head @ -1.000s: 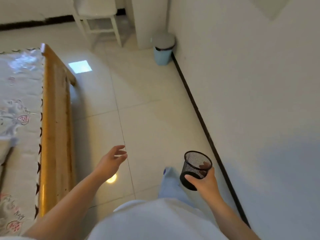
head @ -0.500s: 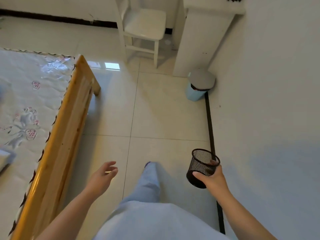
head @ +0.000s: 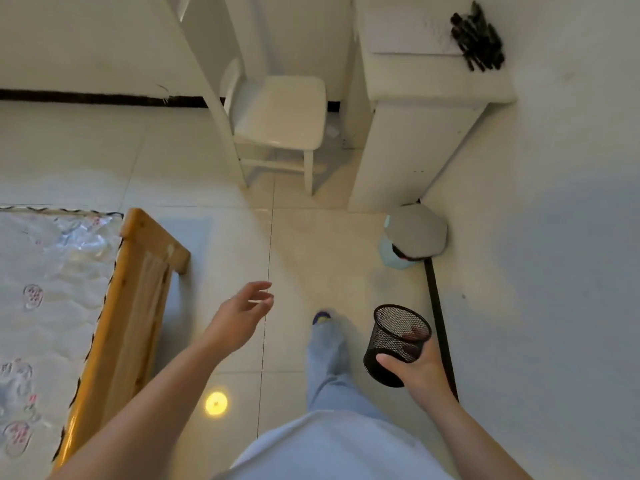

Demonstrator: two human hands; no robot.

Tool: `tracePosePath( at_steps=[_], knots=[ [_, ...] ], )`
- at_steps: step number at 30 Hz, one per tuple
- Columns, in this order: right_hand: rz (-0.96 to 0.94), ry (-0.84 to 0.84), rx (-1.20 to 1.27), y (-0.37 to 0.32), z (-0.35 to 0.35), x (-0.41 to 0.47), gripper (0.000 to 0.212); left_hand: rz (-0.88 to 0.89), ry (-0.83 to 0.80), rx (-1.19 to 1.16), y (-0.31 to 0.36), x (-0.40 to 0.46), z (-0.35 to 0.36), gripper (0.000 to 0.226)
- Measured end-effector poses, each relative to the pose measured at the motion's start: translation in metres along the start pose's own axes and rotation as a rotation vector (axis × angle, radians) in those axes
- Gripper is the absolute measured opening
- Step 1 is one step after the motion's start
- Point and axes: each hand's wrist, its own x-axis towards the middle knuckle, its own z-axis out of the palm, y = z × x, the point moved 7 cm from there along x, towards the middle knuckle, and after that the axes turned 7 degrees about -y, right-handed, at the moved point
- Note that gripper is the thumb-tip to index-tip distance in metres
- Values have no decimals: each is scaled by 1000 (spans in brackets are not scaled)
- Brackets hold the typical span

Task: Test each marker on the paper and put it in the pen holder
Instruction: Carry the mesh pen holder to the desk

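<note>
The right hand is wrapped around the black mesh pen holder, carried empty at the person's side over the floor, while the left hand hangs open and holds nothing. Farther off, past the white chair, the markers lie heaped at the desk's far right edge, just beside the paper. No marker looks tested yet; this seems the approach, and next the holder needs setting on the desk.

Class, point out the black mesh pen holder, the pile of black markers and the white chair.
black mesh pen holder [head: 398,336], head view, side wall
pile of black markers [head: 479,41], head view, middle
white chair [head: 282,110], head view, seat
</note>
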Motion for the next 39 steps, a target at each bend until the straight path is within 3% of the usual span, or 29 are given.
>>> tracePosePath(
  at_steps=[5, 9, 14, 20, 25, 33, 39],
  knots=[
    [6, -97, -57, -92, 16, 125, 67, -154, 97, -128, 8, 76, -60, 31],
    [-55, -154, -151, -182, 26, 203, 75, -186, 139, -117, 21, 121, -112, 27],
    [-87, -152, -159, -261, 42, 290, 67, -216, 183, -125, 39, 190, -171, 23],
    [6, -26, -46, -317, 56, 385, 68, -187, 108, -55, 91, 330, -237, 19],
    [42, 63, 0, -364, 51, 434, 73, -77, -44, 119, 190, 451, -278, 19],
    [73, 326, 273, -413, -19, 510, 84, 53, -218, 280, 327, 586, -268, 15],
    [136, 433, 297, -427, -83, 565, 69, 77, -293, 355, 391, 645, -225, 16]
  ],
)
